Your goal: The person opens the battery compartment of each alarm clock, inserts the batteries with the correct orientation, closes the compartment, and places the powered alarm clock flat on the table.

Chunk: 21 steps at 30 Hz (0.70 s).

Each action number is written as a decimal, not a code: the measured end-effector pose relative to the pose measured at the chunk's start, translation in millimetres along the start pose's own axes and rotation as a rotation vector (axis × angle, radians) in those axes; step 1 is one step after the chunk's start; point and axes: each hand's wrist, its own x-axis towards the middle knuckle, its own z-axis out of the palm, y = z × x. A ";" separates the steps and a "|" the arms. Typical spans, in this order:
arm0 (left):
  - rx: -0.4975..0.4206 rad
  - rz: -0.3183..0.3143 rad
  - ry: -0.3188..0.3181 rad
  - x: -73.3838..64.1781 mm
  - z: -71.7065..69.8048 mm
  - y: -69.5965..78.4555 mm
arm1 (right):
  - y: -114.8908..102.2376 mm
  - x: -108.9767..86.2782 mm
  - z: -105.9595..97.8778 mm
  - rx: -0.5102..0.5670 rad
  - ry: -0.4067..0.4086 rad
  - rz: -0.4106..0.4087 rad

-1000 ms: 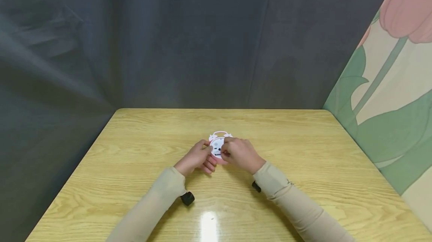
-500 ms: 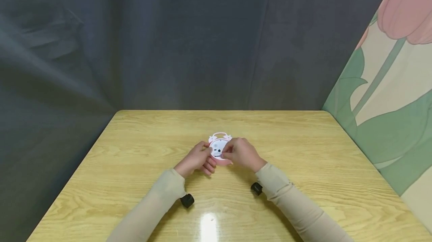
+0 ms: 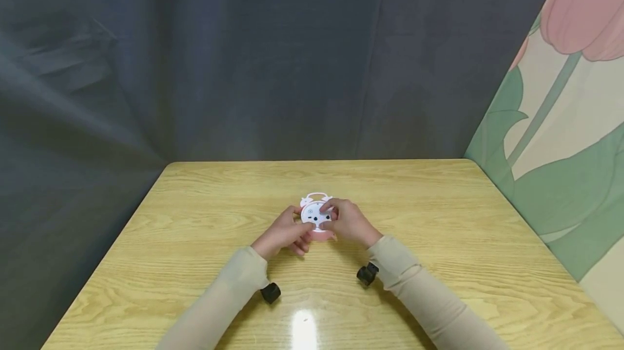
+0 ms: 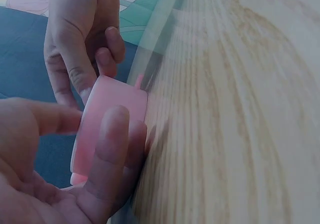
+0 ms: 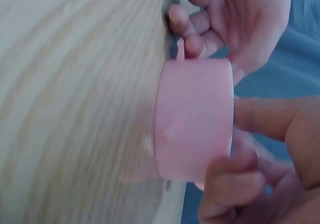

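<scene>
A small pink alarm clock (image 3: 312, 213) lies on the table with its white back up, its handle and two bells toward the far side. My left hand (image 3: 284, 232) holds its left side; the thumb presses low on the back, and the other fingers reach along the pink side wall (image 4: 112, 93). From the right, my right hand (image 3: 352, 224) holds the clock, thumb at the lower back and index finger lying across the back. Dark knobs show between the hands. Both thumbs cover the lower part of the back. In the right wrist view, curled right fingers (image 5: 232, 181) overlap the side wall.
The wooden table (image 3: 205, 193) runs back to a dark curtain (image 3: 292, 68). A flower-patterned hanging (image 3: 575, 122) borders the right edge. Black wrist cameras (image 3: 270, 292) sit under both cuffs, low over the tabletop.
My left thumb has slid from the clock's left rim onto its lower back. The right fingers have spread from a close pinch, and the dark slot low on the back no longer shows.
</scene>
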 end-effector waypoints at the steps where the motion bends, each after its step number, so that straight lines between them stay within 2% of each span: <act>1: -0.001 0.005 0.000 0.2 -0.1 -0.1 | -1.9 0.2 0.6 -0.005 0.017 0.029; 4: -0.010 0.005 0.000 1.3 0.1 -0.9 | -4.6 0.6 1.8 -0.008 0.043 0.125; 8: -0.007 0.002 0.000 2.4 1.6 -2.2 | 0.2 0.0 0.8 0.007 0.021 0.228; 14: 0.003 -0.008 0.000 0.3 2.1 -0.7 | 7.0 0.3 -0.4 0.062 -0.033 0.280; 21: 0.000 -0.009 0.020 -0.7 3.0 0.3 | 3.2 2.5 0.1 0.113 -0.040 0.296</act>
